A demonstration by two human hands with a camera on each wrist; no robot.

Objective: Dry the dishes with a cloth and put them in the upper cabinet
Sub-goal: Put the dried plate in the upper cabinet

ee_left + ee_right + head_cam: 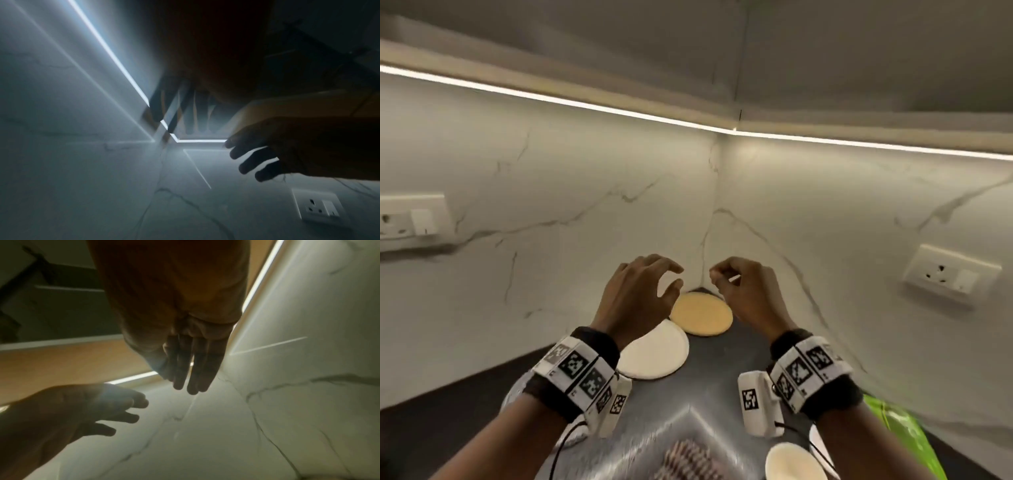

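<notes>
We see a round, flat yellow-orange plate (702, 315) lying level at the back corner of the dark grey countertop (722, 363), where the two walls meet. A round white plate (654, 353) lies flat just in front of it and to the left, its far rim tucked under or against the yellow one; we cannot tell which. Near the front edge of the countertop sits a small cream round bowl (792, 462), upright, beside a blurred checked cloth (688, 459).

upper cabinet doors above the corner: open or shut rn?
Shut, as far as the head view shows: the upper cabinet fronts run flush, with only a thin seam between them. Both hands are empty below.
</notes>
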